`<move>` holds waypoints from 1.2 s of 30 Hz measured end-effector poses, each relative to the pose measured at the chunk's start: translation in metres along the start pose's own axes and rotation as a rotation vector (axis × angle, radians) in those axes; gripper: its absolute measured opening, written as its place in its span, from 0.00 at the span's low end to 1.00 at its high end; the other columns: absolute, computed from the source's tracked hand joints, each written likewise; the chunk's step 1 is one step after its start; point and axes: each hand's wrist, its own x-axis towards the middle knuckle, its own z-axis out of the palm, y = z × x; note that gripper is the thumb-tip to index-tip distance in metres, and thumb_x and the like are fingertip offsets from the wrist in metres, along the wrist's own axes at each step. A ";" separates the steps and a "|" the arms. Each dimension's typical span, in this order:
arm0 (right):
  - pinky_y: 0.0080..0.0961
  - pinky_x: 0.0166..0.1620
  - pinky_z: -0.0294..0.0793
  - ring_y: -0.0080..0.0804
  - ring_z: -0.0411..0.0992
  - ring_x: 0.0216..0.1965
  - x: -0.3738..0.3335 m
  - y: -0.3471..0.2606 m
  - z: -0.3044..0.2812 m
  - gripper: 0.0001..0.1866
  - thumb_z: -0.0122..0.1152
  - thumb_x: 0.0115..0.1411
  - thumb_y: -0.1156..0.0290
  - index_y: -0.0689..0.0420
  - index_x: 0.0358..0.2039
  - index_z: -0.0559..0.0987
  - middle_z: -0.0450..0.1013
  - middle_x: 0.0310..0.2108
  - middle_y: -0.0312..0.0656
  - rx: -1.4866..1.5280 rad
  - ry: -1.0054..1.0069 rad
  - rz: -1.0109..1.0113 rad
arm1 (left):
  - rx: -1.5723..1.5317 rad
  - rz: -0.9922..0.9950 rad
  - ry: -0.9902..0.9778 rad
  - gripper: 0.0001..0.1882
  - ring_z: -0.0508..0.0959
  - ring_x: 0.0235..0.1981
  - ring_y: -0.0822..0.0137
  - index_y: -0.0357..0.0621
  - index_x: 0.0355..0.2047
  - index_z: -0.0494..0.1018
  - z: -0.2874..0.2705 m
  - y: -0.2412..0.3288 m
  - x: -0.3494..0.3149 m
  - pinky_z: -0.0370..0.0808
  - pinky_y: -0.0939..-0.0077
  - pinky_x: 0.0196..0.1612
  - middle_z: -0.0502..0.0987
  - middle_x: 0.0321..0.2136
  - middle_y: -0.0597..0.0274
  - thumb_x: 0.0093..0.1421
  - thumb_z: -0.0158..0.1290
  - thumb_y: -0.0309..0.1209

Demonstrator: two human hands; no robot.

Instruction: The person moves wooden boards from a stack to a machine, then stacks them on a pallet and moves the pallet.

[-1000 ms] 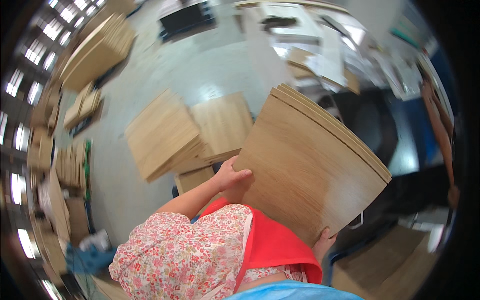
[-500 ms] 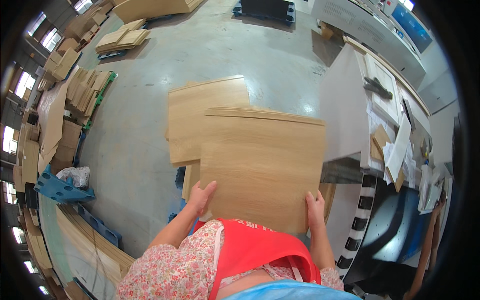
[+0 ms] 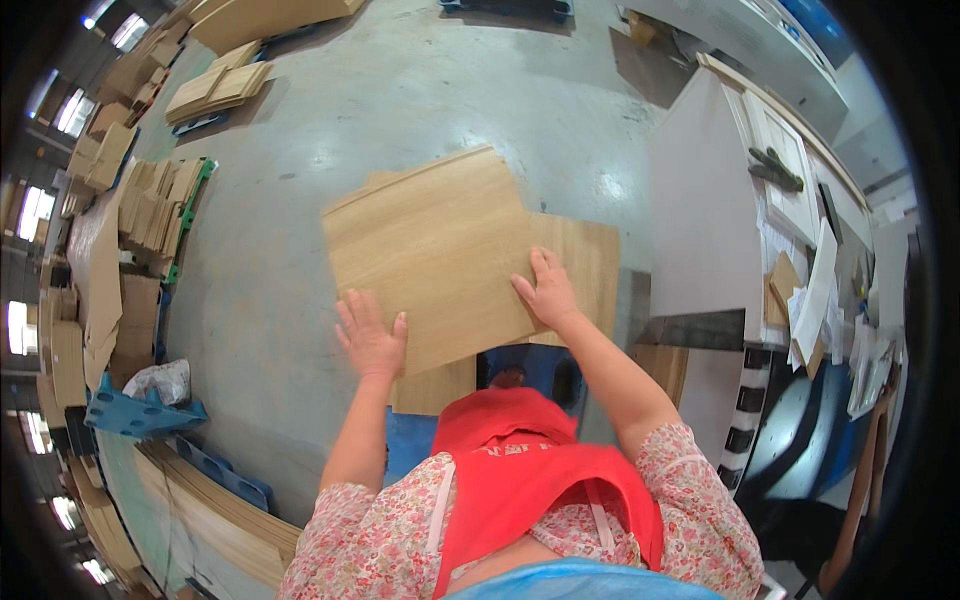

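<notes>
A wood-grain panel (image 3: 430, 250) lies turned at a slant on top of other panels, with my two hands on its near part. My left hand (image 3: 372, 338) rests on the panel's near left corner, fingers spread. On its right edge lies my right hand (image 3: 548, 290), fingers stretched out and thumb apart. Part of another wood-grain panel (image 3: 585, 270) shows beneath on the right. A further panel (image 3: 435, 388) sticks out below the near edge, above a blue pallet (image 3: 408, 440).
At right stands a grey-white cabinet (image 3: 705, 200) with a dark glove (image 3: 775, 170) and loose boards on top. Panel stacks (image 3: 160, 205) on pallets line the left. A blue pallet (image 3: 140, 410) with a plastic bag (image 3: 160, 382) is at lower left.
Both hands have moved forward from gripping a panel's sides near my body to lying flat on the panel. The top panel now sits farther left and slanted, exposing the blue pallet nearby.
</notes>
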 end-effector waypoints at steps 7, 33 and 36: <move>0.39 0.59 0.58 0.48 0.58 0.58 0.024 0.029 -0.033 0.24 0.47 0.59 0.53 0.53 0.51 0.71 0.62 0.56 0.50 -0.152 -0.330 0.174 | -0.401 0.141 -0.047 0.34 0.49 0.64 0.52 0.45 0.61 0.54 0.026 0.045 0.033 0.45 0.58 0.64 0.51 0.63 0.48 0.58 0.45 0.49; 0.28 0.46 0.67 0.27 0.69 0.44 -0.586 -0.001 0.079 0.23 0.40 0.64 0.54 0.58 0.48 0.73 0.73 0.46 0.43 1.276 0.912 1.074 | -0.855 1.860 -1.163 0.18 0.78 0.37 0.60 0.39 0.47 0.70 -0.061 0.338 -0.288 0.74 0.71 0.42 0.76 0.38 0.51 0.54 0.55 0.26; 0.29 0.44 0.69 0.34 0.71 0.43 -0.635 -0.016 0.073 0.19 0.46 0.62 0.57 0.59 0.41 0.76 0.74 0.41 0.46 1.027 1.116 1.403 | -0.619 2.105 -1.253 0.19 0.78 0.38 0.59 0.39 0.46 0.70 -0.107 0.360 -0.377 0.74 0.70 0.43 0.76 0.38 0.50 0.54 0.55 0.29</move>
